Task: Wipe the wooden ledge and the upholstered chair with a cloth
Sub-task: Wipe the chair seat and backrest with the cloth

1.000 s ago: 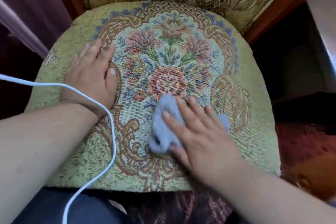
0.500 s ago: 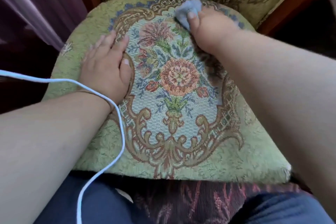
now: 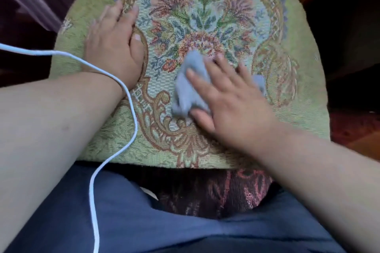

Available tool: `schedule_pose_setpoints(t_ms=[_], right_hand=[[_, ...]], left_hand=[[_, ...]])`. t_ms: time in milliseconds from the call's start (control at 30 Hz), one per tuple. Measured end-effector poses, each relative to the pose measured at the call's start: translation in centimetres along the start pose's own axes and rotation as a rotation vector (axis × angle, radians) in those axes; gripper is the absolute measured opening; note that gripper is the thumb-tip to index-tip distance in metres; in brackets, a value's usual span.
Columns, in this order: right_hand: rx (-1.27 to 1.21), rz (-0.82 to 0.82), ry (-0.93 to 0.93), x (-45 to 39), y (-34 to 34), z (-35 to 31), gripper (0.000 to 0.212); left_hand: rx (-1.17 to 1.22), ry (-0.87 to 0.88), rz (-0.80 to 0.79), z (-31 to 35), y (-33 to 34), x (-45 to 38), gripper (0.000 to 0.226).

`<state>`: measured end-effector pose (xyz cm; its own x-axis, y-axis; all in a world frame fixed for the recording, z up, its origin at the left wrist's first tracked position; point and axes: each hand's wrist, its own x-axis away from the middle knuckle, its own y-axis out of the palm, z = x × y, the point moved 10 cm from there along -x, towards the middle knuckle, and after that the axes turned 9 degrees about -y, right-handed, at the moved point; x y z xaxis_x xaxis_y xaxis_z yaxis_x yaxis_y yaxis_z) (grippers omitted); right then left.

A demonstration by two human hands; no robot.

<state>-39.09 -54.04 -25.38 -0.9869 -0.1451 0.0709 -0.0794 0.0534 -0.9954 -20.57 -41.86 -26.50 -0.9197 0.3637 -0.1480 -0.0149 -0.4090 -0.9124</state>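
Mid-seat on the upholstered chair (image 3: 298,109), the right hand (image 3: 232,100) presses the grey cloth (image 3: 189,86) flat under spread fingers, gripping nothing. It has drawn back from the far edge it reached a moment ago. Farther left, the left hand (image 3: 115,47) stays flat and empty on the seat, so the wiping strokes likely continue.

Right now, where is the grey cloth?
In the head view, the cloth lies near the centre of the chair seat, under the flat right hand.

cloth (image 3: 189,80): middle hidden under right hand (image 3: 230,104), right end blurred | chair (image 3: 298,109): back cut off by top edge | cable (image 3: 131,98): runs off left and bottom edges | left hand (image 3: 115,47): fingertips blurred
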Motion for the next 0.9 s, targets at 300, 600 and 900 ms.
schedule_pose_setpoints(t_ms=[300,600,900], right_hand=[[-0.027,-0.071,0.423,-18.1,-2.2,16.5,0.069],[-0.047,0.099,0.105,-12.3,-3.3,7.7,0.064],[-0.072,0.072,0.073,-11.1,-2.0,6.9,0.068]], left_hand=[[-0.002,0.002,-0.020,-0.2,0.1,-0.3,0.060],[-0.062,-0.012,-0.098,0.4,0.1,-0.4,0.062],[-0.282,-0.038,-0.337,1.4,0.0,-1.2,0.063]])
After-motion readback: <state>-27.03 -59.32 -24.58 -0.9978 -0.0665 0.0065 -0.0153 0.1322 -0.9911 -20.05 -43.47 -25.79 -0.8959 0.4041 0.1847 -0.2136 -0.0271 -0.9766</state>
